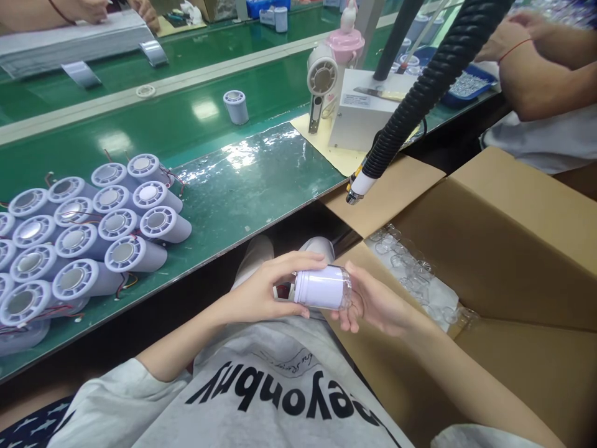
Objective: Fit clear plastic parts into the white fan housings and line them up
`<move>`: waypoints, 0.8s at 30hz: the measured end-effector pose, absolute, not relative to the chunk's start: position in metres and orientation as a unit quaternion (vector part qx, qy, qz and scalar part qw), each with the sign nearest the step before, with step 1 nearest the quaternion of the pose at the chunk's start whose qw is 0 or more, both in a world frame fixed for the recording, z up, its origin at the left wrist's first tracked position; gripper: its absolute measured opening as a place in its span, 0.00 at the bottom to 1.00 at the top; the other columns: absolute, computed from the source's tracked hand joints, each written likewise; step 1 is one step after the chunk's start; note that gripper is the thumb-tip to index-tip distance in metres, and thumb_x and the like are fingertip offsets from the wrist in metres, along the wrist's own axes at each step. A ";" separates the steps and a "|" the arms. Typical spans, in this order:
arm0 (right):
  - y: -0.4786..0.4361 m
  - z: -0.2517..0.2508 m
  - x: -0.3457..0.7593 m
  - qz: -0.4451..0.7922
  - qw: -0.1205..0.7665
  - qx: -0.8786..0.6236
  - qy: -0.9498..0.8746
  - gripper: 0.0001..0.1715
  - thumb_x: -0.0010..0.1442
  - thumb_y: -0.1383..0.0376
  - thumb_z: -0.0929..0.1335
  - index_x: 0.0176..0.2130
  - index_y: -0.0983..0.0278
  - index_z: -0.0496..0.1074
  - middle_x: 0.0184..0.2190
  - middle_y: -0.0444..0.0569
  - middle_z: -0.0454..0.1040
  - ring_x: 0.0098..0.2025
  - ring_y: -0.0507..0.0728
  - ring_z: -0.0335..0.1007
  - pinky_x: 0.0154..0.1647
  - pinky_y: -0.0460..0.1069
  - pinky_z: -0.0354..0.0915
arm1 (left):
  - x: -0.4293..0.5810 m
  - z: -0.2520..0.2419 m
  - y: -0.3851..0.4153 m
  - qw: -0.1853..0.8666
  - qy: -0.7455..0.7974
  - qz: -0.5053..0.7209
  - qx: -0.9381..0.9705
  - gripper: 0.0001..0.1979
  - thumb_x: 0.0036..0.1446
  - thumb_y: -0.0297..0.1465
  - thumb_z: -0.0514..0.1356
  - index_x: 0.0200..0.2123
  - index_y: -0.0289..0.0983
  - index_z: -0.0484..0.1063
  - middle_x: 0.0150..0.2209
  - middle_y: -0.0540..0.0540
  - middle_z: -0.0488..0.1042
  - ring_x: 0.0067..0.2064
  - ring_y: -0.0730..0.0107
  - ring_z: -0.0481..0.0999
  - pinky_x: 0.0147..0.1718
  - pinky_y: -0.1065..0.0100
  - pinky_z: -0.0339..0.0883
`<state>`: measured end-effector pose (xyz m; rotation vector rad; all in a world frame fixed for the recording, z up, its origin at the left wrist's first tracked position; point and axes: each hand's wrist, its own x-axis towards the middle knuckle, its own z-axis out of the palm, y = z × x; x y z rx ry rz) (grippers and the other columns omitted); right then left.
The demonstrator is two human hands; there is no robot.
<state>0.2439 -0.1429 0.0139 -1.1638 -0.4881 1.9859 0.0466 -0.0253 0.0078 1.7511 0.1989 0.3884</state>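
Note:
Over my lap, a lavender cylindrical housing (319,287) lies on its side between my two hands. My left hand (268,287) grips its left end, thumb and fingers on opposite sides, and a bit of dark and reddish inner part shows there. A clear plastic cover (346,290) sits around the housing's right end. Against that cover my right hand (373,303) is curled, with the thumb above and fingertips below. Several similar lavender housings (161,223) with thin wires lie grouped on the green workbench (233,193) at left.
An open cardboard box (522,261) at right holds clear plastic parts (420,267). A black flexible hose (420,106) with a metal tip hangs over it. Behind stand a white handheld fan (321,78), a pink bottle (346,43) and a lone housing (236,107). Co-workers' arms (541,68) appear beyond.

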 end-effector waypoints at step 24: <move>-0.157 0.006 0.252 0.571 0.462 -0.499 -0.460 0.28 0.55 0.71 0.70 0.53 0.49 0.72 0.48 0.44 0.75 0.27 0.48 0.72 0.26 0.44 0.72 | 0.046 0.013 -0.029 0.780 0.170 0.049 0.600 0.38 0.53 0.30 0.67 0.64 0.51 0.57 0.58 0.45 0.67 0.58 0.57 0.69 0.56 0.58 0.65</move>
